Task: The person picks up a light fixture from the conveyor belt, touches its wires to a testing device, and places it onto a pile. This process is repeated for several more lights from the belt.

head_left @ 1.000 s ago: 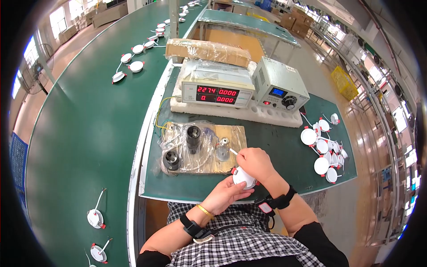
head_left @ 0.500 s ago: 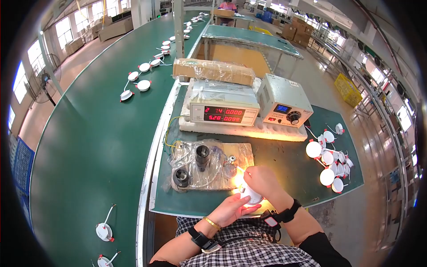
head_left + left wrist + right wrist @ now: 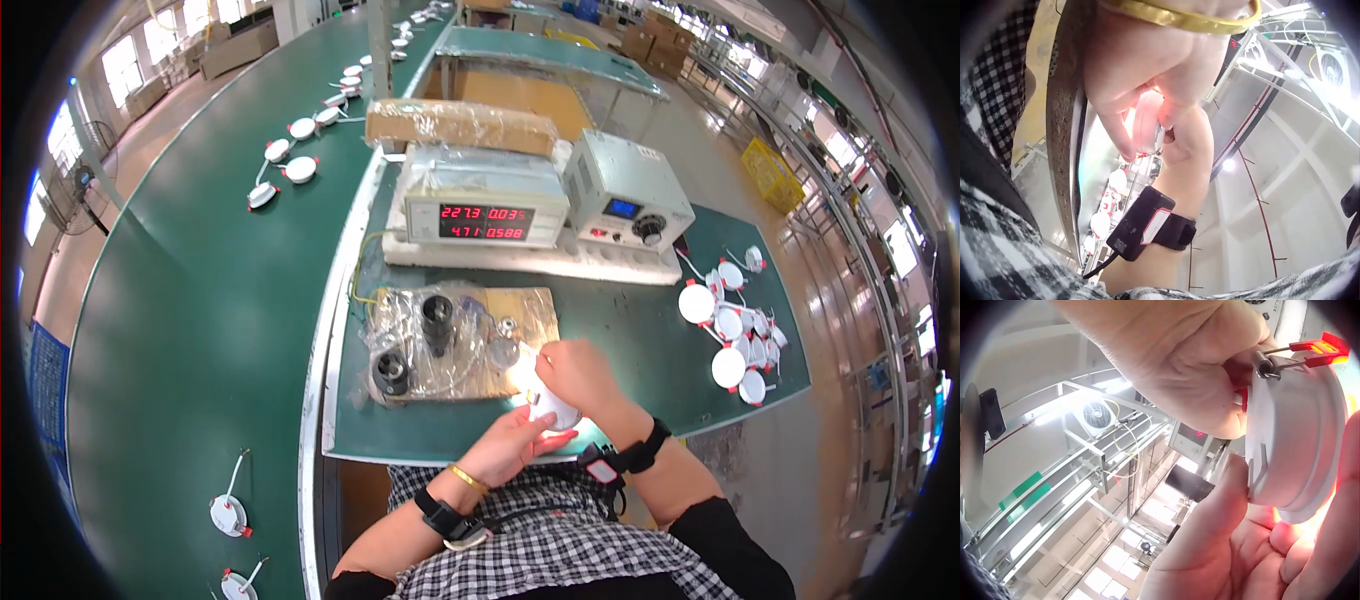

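A round white downlight (image 3: 557, 412), lit and glowing, is gripped in my left hand (image 3: 508, 443), thumb on one side and fingers around the other. In the right wrist view the downlight (image 3: 1294, 434) shows its white housing and a spring clip with red tips (image 3: 1329, 350). My right hand (image 3: 582, 378) is curled close against its back, at the lamp's cable; glare hides the cable end. Just beyond stands a plastic-wrapped wooden board (image 3: 537, 308) with black sockets (image 3: 437, 318) and a small metal fitting (image 3: 507, 326).
Behind the board are a meter with red digits (image 3: 486, 222) and a grey box with a dial (image 3: 640, 190), both on white foam (image 3: 470, 258). Several downlights (image 3: 728, 368) are heaped at the right. More downlights (image 3: 229, 515) lie along the green surface (image 3: 190, 370) at the left.
The downlight, unlit a second ago, first glowed warm yellow and now shines whiter. The meter's digits have changed. Both hands keep nearly the same place around the lamp.
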Demonstrator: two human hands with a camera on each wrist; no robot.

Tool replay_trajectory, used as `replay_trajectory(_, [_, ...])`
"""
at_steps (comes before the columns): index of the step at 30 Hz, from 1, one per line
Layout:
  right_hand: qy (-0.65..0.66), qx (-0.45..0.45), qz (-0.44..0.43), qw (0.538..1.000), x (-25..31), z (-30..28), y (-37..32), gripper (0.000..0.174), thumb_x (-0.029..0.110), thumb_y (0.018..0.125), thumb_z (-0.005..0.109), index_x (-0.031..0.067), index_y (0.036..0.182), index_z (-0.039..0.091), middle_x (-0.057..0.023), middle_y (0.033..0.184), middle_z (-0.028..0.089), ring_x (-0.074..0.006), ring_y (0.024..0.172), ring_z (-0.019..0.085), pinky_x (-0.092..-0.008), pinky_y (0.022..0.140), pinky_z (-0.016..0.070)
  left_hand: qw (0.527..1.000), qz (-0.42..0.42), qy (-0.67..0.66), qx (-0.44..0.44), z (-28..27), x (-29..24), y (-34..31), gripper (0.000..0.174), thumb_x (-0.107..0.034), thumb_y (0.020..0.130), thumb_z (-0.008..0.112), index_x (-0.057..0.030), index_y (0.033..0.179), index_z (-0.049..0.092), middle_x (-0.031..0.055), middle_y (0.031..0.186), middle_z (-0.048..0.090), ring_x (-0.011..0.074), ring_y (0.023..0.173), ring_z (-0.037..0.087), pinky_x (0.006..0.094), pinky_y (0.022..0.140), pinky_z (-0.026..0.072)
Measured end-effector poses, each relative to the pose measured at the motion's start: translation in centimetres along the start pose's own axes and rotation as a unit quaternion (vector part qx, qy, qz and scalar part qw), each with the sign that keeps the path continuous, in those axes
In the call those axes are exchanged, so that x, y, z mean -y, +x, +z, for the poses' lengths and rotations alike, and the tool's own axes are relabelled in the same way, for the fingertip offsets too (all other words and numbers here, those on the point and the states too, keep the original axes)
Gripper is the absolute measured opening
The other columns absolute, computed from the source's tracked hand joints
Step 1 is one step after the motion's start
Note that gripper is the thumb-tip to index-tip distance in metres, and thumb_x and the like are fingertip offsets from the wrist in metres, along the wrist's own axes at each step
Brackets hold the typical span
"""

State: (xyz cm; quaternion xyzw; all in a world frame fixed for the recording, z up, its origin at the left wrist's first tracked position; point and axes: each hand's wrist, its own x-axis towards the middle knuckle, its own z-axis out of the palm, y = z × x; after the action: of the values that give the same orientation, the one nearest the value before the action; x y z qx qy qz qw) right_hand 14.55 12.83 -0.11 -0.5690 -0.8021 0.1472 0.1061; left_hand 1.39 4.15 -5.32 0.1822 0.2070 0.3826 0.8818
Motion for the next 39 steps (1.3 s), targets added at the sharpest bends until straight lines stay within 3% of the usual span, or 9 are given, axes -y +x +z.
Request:
replay_trajectory(10, [0.008, -0.003, 0.005, 1.000, 0.2, 0.1, 0.0, 0.023, 0.020, 0.080, 0.052, 0.0046, 0.072, 0.067, -0.0181, 0.071, 0.065, -0.0380, 0.067, 0.063, -0.0480, 0.063, 0.0511, 0.995, 0.020, 0.094, -0.026, 1.5, -0.8, -0.5, 0.050, -0.005, 0.092, 0.058, 0.0031, 0.134, 0.032, 0.0145, 0.132, 0.049, 0.0241, 0.120, 0.052, 0.0384, 0.107, 0.0399])
replay_trajectory(25, [-0.012, 0.005, -0.001, 1.000, 0.2, 0.1, 0.2, 0.023, 0.020, 0.079, 0.053, 0.0042, 0.072, 0.069, -0.0203, 0.069, 0.065, -0.0371, 0.065, 0.065, -0.0472, 0.062, 0.0529, 0.995, 0.028, 0.091, -0.015, 0.5, 0.2, 0.1, 0.037, -0.006, 0.098, 0.047, 0.0019, 0.132, 0.037, 0.0121, 0.133, 0.049, 0.0222, 0.122, 0.050, 0.0374, 0.108, 0.0394])
replay_trajectory(39, [-0.032, 0.017, -0.005, 0.999, -0.3, 0.5, 0.1, 0.022, 0.020, 0.078, 0.054, 0.0053, 0.073, 0.069, -0.0191, 0.071, 0.066, -0.0357, 0.068, 0.066, -0.0464, 0.062, 0.0525, 0.996, 0.007, 0.084, -0.015, -0.3, 0.4, 0.2, 0.036, -0.009, 0.097, 0.051, 0.0030, 0.129, 0.041, 0.0121, 0.130, 0.051, 0.0210, 0.119, 0.053, 0.0347, 0.104, 0.0421])
